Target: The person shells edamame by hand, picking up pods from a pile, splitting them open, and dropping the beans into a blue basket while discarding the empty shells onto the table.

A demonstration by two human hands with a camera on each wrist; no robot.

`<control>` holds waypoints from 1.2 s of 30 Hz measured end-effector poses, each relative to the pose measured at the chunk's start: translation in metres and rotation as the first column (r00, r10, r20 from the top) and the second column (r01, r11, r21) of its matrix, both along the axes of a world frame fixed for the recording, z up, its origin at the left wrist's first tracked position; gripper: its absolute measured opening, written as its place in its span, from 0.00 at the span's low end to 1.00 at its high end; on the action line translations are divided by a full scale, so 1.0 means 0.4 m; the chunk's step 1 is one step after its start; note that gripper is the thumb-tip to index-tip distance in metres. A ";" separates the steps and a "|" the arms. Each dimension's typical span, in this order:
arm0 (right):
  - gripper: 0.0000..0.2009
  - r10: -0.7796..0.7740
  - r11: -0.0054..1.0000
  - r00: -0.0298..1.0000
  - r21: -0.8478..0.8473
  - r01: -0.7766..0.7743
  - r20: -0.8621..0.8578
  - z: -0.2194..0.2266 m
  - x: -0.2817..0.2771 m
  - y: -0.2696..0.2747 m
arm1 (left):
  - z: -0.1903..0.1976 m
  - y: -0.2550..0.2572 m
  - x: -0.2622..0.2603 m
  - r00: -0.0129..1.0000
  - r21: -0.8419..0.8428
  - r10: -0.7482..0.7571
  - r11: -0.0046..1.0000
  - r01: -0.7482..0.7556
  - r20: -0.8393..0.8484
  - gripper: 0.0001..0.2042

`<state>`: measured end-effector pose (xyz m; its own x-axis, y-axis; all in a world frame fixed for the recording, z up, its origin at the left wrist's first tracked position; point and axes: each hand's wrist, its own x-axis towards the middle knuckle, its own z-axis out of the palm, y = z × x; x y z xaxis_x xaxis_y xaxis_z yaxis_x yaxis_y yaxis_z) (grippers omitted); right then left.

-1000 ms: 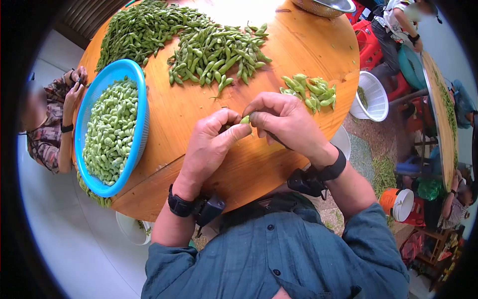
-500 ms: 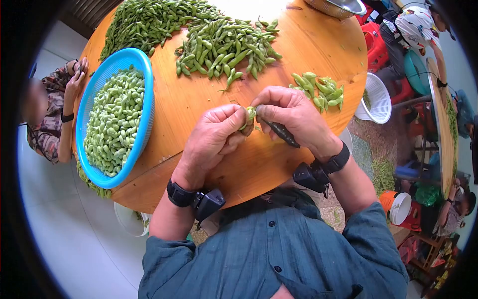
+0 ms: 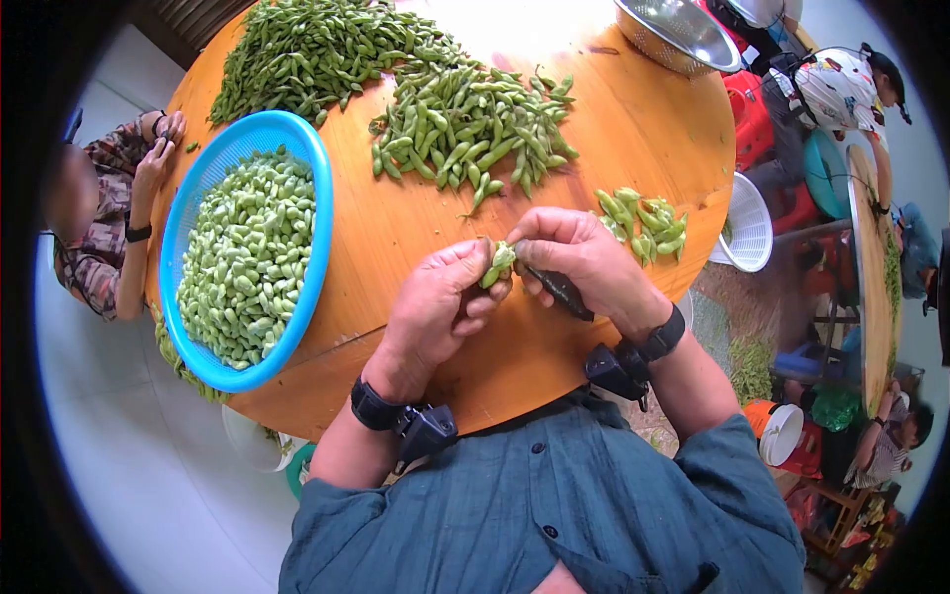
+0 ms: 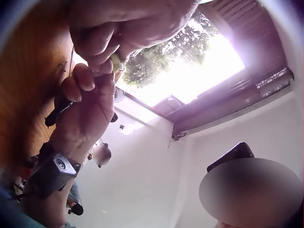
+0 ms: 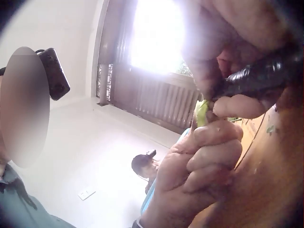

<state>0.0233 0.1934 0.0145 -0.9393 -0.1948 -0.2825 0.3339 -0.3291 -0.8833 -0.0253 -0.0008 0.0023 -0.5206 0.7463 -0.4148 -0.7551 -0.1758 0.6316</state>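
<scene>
Over the near part of the table both hands meet in the head view. My left hand [image 3: 435, 302] pinches a green bean pod [image 3: 500, 262] between thumb and fingers. In my right hand [image 3: 589, 262] is a tool with a shiny black handle [image 3: 561, 292], lying under the palm; its working end is hidden by the fingers. The right thumb and forefinger are right at the pod. From the right wrist, the black handle shows [image 5: 261, 73] close above the bright green pod [image 5: 203, 113]. Fingers cover most of the pod in the left wrist view.
A blue basket [image 3: 322, 203] of shelled green beans [image 3: 242, 262] stands at left. Whole pods [image 3: 465, 129] are heaped ahead; a small pile of paler pods [image 3: 648, 228] lies right. A metal colander [image 3: 678, 35] stands at the far edge. Another person's hands [image 3: 158, 153] rest at left.
More of the pod shows between my fingertips than a second ago, and the black handle has come into fuller view. The head view has shifted. At the far right, another person has changed posture.
</scene>
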 end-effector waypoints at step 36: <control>0.06 0.015 0.973 1.000 0.232 -0.015 -0.001 0.030 0.001 -0.004 | 0.021 0.014 -0.006 0.905 -0.327 -0.067 0.941 -0.082 -0.420 0.13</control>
